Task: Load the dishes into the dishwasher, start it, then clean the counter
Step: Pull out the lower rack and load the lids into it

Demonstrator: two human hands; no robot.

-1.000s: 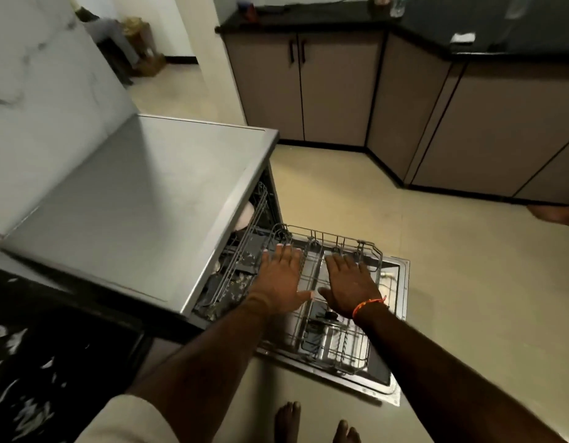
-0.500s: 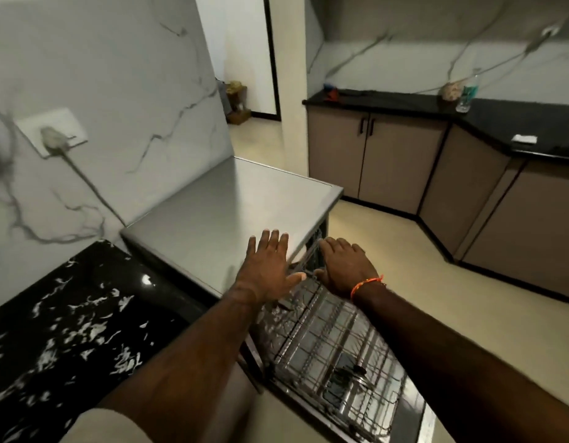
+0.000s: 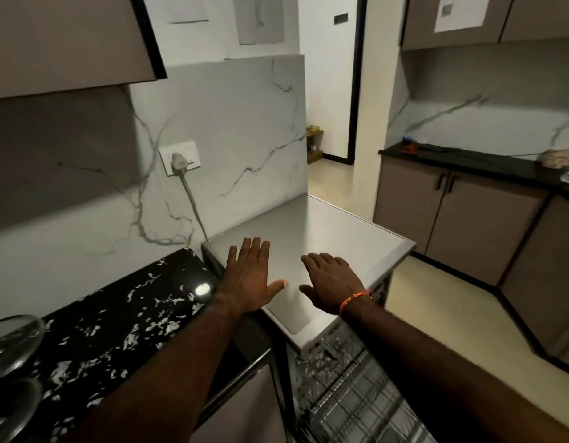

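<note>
The steel dishwasher stands against the marble wall with its wire rack pulled out at the bottom of the view. My left hand hovers flat over the near left part of its top, fingers straight and spread, holding nothing. My right hand, with an orange wrist thread, is beside it over the front edge, fingers loosely extended and empty. Whether the palms touch the steel I cannot tell. A black speckled counter adjoins the dishwasher on the left.
A glass lid lies at the counter's near left edge. A plug and cord hang on the wall behind. Brown base cabinets with a black top line the right side, with beige floor between. A doorway opens beyond.
My view has risen from the rack to the wall. Both hands have lifted from the pulled-out rack up to the dishwasher's top, staying open.
</note>
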